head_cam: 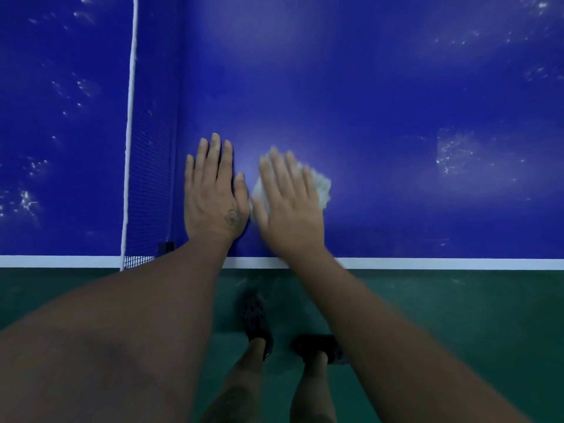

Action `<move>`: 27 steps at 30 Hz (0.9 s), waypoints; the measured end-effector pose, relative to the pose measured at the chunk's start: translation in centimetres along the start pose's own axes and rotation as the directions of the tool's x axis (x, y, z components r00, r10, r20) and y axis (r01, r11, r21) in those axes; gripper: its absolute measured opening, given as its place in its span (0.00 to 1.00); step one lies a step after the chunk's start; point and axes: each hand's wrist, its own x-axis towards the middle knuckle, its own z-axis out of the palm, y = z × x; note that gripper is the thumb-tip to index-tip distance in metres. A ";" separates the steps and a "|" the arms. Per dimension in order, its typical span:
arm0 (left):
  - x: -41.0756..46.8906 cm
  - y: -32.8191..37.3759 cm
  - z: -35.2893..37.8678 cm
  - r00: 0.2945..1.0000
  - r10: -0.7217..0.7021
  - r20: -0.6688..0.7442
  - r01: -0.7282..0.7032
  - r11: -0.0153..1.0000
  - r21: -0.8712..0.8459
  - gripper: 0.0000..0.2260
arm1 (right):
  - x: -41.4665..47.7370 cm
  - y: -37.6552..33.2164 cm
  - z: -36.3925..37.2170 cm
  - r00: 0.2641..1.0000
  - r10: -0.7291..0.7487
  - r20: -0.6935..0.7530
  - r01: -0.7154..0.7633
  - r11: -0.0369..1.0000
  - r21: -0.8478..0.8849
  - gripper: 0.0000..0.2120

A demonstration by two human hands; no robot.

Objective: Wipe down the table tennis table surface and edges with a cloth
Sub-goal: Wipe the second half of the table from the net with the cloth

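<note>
Hands first, from the head camera. My left hand (213, 193) lies flat on the blue table (396, 87), just beside the net (149, 178), with the fingers straight and close together and the thumb a little out. A small dark mark (232, 216) on its back could be a drawing or letters; it is too small for me to read.

My right hand (290, 206) rests palm-down on the cloth (320, 187), fingers straight and slightly apart, pressing it onto the table. This hand is blurred, so its fingertips are hard to make out. The cloth is one pale bunched piece on the table top, near the edge closest to me and just right of my left thumb; I cannot tell whether they touch. Most of it is hidden under my palm, with only its margins showing on either side.

One white line (457, 263) runs along that edge, partly covered by both forearms. One dark clamp (166, 247) shows at the foot of the net. Pale speckled patches (454, 151) dot the blue on both sides of the net.

Below, on the green floor (457, 331), are my two dark shoes (256, 319), the right one partly cut off by my arm.
</note>
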 end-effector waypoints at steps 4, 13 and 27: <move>-0.1 0.0 0.1 1.000 0.004 -0.007 -0.004 1.000 -0.007 0.28 | -10.3 1.6 -0.4 0.985 -0.142 0.101 0.143 0.990 -0.004 0.30; -0.2 -0.3 0.1 1.000 0.011 -0.006 -0.011 1.000 0.009 0.28 | -2.7 6.8 -3.3 0.951 0.298 0.077 -0.279 0.941 -0.193 0.30; -0.2 -0.1 -0.1 1.000 0.019 0.013 -0.020 1.000 0.023 0.29 | -8.5 9.7 -4.8 0.962 0.234 0.142 -0.224 0.971 -0.079 0.29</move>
